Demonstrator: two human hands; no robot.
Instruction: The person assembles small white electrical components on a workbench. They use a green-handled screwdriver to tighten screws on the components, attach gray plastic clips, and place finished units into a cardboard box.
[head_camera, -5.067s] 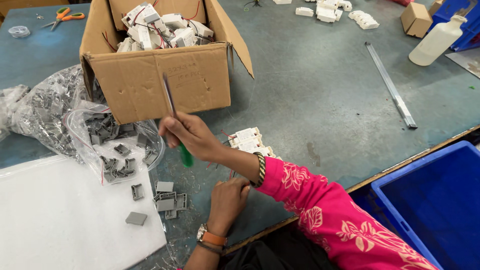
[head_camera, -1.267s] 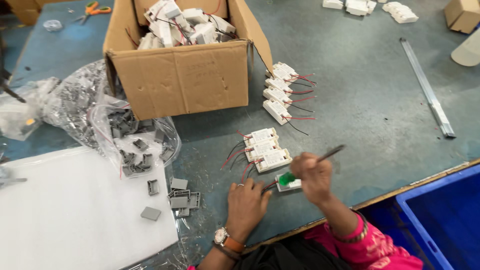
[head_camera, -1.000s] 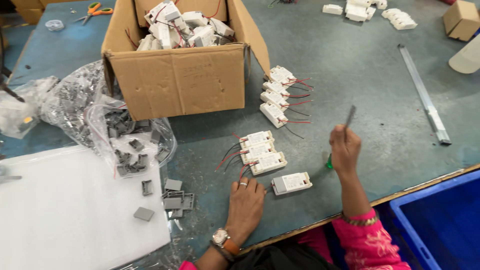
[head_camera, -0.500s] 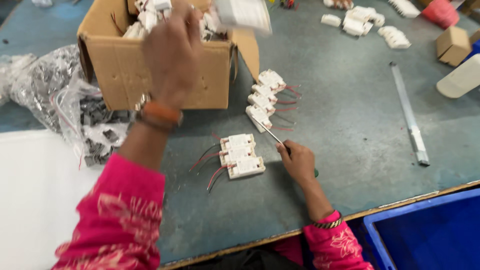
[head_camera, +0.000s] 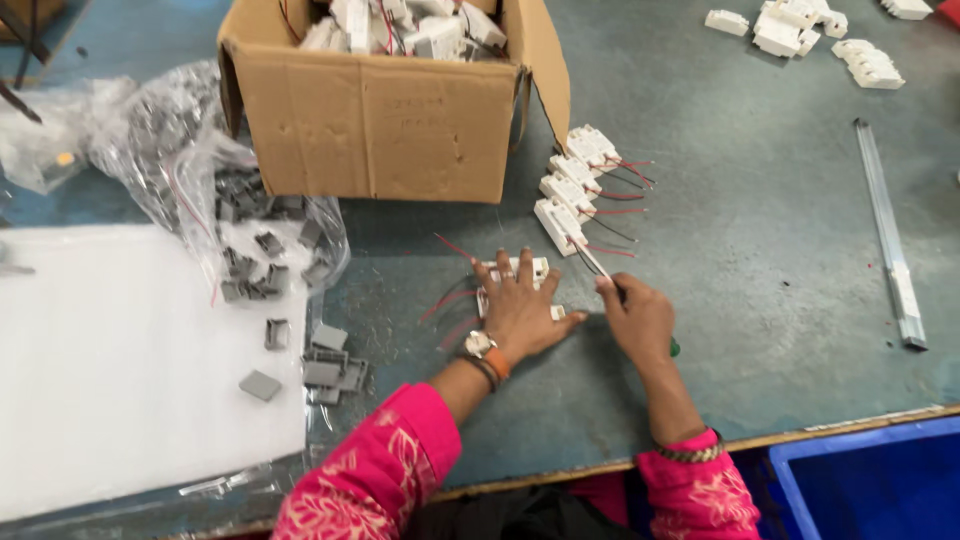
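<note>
Left hand: the left hand (head_camera: 522, 318) lies flat, fingers spread, pressing down on a small stack of white modules (head_camera: 512, 272) with red and black leads, near the front edge of the worktop (head_camera: 760, 230).
Right hand: the right hand (head_camera: 636, 318) is closed around a screwdriver (head_camera: 590, 258) with a green handle end; its metal tip points up and left toward the modules under the left hand.
Done so far: a row of finished-looking modules (head_camera: 570, 192) lies side by side just right of the cardboard box (head_camera: 385, 110), wires trailing right; this reads as the worked pile.
In hand: the few modules under the left palm seem to be the ones being worked on now.
Left to do: the box holds many more white modules, so by my judgement most of the work remains.
Parts supply: grey clips (head_camera: 322, 362) lie loose beside an open plastic bag (head_camera: 200, 170) and a white sheet (head_camera: 110, 370).
Elsewhere: more white pieces (head_camera: 800, 25) sit at the far right, well apart; a blue bin (head_camera: 870, 485) stands below the worktop edge.
</note>
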